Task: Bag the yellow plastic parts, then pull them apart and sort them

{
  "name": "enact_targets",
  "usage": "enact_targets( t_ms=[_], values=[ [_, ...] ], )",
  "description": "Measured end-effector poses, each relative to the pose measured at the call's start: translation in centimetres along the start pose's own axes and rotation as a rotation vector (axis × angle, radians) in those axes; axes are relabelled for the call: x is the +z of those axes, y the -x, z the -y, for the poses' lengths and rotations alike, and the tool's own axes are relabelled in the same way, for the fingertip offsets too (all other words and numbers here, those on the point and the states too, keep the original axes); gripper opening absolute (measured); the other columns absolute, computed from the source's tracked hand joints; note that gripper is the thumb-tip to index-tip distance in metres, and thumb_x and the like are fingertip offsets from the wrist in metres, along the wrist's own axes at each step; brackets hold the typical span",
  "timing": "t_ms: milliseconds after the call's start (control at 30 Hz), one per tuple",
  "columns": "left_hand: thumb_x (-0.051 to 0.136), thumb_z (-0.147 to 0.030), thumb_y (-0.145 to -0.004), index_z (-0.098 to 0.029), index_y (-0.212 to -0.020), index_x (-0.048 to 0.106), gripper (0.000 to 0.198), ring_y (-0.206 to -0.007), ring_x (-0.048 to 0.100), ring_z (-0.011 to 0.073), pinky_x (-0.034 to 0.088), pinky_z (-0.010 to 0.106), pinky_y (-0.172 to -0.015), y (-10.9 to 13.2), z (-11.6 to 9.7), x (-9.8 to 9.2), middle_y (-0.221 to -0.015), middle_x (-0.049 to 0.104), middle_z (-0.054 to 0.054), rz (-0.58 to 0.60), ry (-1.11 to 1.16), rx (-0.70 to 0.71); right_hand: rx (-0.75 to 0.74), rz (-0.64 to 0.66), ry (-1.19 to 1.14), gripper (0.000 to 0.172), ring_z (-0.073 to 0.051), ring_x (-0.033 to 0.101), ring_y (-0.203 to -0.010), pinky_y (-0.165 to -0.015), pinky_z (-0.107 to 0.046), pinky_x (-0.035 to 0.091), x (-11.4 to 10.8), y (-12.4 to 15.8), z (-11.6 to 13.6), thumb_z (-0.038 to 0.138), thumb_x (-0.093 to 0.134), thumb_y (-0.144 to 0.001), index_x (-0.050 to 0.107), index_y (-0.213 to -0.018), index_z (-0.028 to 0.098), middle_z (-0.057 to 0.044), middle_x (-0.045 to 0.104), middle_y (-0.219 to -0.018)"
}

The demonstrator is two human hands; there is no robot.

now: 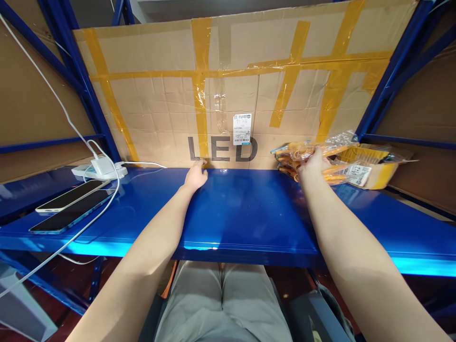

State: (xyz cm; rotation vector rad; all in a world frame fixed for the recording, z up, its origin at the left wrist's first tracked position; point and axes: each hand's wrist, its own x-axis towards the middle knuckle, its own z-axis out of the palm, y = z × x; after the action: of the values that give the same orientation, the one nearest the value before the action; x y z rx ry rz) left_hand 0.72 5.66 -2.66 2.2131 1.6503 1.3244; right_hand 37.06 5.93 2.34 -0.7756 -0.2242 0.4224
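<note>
At the left end of the blue metal shelf (pixel 245 209), a white power strip (pixel 80 172) is placed, and a white charger plug (pixel 102 165) is seen upon it. Nearer to the front edge, a white-edged smartphone (pixel 71 196) and a blue-edged smartphone (pixel 73 212) are laid side by side, their dark screens turned upward. Behind, a cardboard panel (pixel 164 109) is stood upright, crossed by yellow tape and marked "LED". Left of the middle, the left hand (pixel 195 175) is held near the foot of this panel; its fingers are loosely bent, and whether anything is held cannot be told. Farther right, a pile of orange items in clear plastic (pixel 292 159) is found at the rear of the shelf. It is touched by the right hand (pixel 313 164), whose fingers are partly hidden, so how firmly they are closed cannot be told. Just beside, an open yellow-and-tan box (pixel 383 175) is set.
</note>
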Motion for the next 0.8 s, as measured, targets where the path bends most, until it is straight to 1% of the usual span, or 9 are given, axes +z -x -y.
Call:
enact_targets(
  t_ms=[100, 200, 300, 367, 467, 567, 667, 733, 800],
  values=[
    [0.054, -0.009, -0.079, -0.018, -0.116, 0.06, 0.039, -0.1, 0.064, 0.0243, 0.05, 0.04, -0.095, 0.0, -0.1, 0.0, -0.129, 0.061, 0.012, 0.008, 0.007, -0.008, -0.035, -0.168, -0.079, 0.021, -0.01, 0.068, -0.101, -0.087, -0.024, 0.054, -0.1, 0.2, 0.9, 0.02, 0.055, -0.086, 0.036, -0.09, 0.026, -0.008, 0.062, -0.119],
    [0.054, -0.009, -0.079, -0.018, -0.116, 0.06, 0.039, -0.101, 0.064, 0.0243, 0.05, 0.04, -0.095, 0.1, -0.2, 0.0, -0.13, 0.061, 0.012, 0.015, 0.012, -0.014, -0.083, -0.195, -0.021, 0.026, -0.01, 0.065, -0.109, -0.097, -0.023, 0.048, -0.6, 0.5, 1.6, 0.018, 0.06, -0.085, 0.042, -0.103, 0.025, -0.01, 0.058, -0.13],
    [0.055, -0.009, -0.079, -0.018, -0.116, 0.06, 0.039, -0.101, 0.064, 0.0247, 0.05, 0.041, -0.096, 0.0, -0.1, 0.0, -0.131, 0.06, 0.013, 0.022, 0.014, -0.015, -0.05, -0.184, 0.158, 0.025, -0.014, 0.059, -0.123, -0.104, -0.025, 0.043, -1.0, 0.7, 2.0, 0.019, 0.056, -0.089, 0.048, -0.112, 0.022, -0.016, 0.046, -0.145],
    [0.055, -0.009, -0.079, -0.018, -0.116, 0.061, 0.039, -0.101, 0.065, 0.0245, 0.049, 0.041, -0.097, 0.0, 0.0, 0.1, -0.13, 0.06, 0.012, 0.019, 0.017, -0.013, -0.072, -0.162, 0.338, 0.027, -0.018, 0.046, -0.137, -0.114, -0.028, 0.033, -1.2, 1.0, 2.2, 0.02, 0.055, -0.091, 0.05, -0.118, 0.019, -0.02, 0.038, -0.15],
    [0.056, -0.009, -0.078, -0.019, -0.115, 0.062, 0.039, -0.103, 0.065, 0.0246, 0.049, 0.04, -0.1, 0.0, 0.1, 0.2, -0.13, 0.061, 0.011, 0.006, 0.032, -0.014, -0.22, -0.11, 0.602, 0.041, -0.024, 0.021, -0.15, -0.123, -0.037, 0.011, -1.5, 1.2, 2.3, 0.019, 0.059, -0.088, 0.049, -0.128, 0.014, -0.024, 0.032, -0.153],
    [0.055, -0.01, -0.079, -0.019, -0.117, 0.062, 0.04, -0.109, 0.064, 0.0257, 0.048, 0.041, -0.102, 0.1, 0.0, 0.1, -0.132, 0.06, 0.011, 0.014, 0.019, -0.023, -0.382, 0.02, 0.756, 0.054, -0.03, 0.012, -0.152, -0.122, -0.052, 0.005, -1.9, 1.3, 2.2, 0.019, 0.055, -0.088, 0.042, -0.141, 0.016, -0.022, 0.023, -0.158],
    [0.052, -0.01, -0.081, -0.016, -0.122, 0.06, 0.042, -0.113, 0.063, 0.0265, 0.047, 0.042, -0.104, 0.2, -0.3, 0.0, -0.136, 0.058, 0.013, 0.044, -0.024, -0.018, -0.48, 0.136, 0.917, 0.067, -0.035, -0.001, -0.152, -0.117, -0.064, 0.001, -2.4, 1.1, 2.1, 0.026, 0.048, -0.091, 0.024, -0.154, 0.018, -0.019, 0.006, -0.164],
    [0.051, -0.01, -0.082, -0.015, -0.124, 0.059, 0.043, -0.114, 0.063, 0.0258, 0.047, 0.041, -0.104, 0.3, -0.5, -0.1, -0.137, 0.057, 0.013, 0.058, -0.047, -0.018, -0.548, 0.137, 1.028, 0.077, -0.037, -0.011, -0.151, -0.114, -0.069, -0.003, -2.7, 1.1, 2.2, 0.03, 0.047, -0.091, 0.01, -0.157, 0.014, -0.02, -0.005, -0.164],
    [0.05, -0.01, -0.083, -0.015, -0.125, 0.058, 0.044, -0.114, 0.062, 0.0247, 0.048, 0.04, -0.104, 0.3, -0.6, -0.2, -0.138, 0.057, 0.012, 0.066, -0.06, -0.018, -0.671, 0.177, 1.087, 0.08, -0.038, -0.015, -0.15, -0.111, -0.072, -0.004, -2.9, 1.5, 2.3, 0.029, 0.044, -0.092, 0.004, -0.158, 0.009, -0.022, -0.01, -0.164]
  ],
)
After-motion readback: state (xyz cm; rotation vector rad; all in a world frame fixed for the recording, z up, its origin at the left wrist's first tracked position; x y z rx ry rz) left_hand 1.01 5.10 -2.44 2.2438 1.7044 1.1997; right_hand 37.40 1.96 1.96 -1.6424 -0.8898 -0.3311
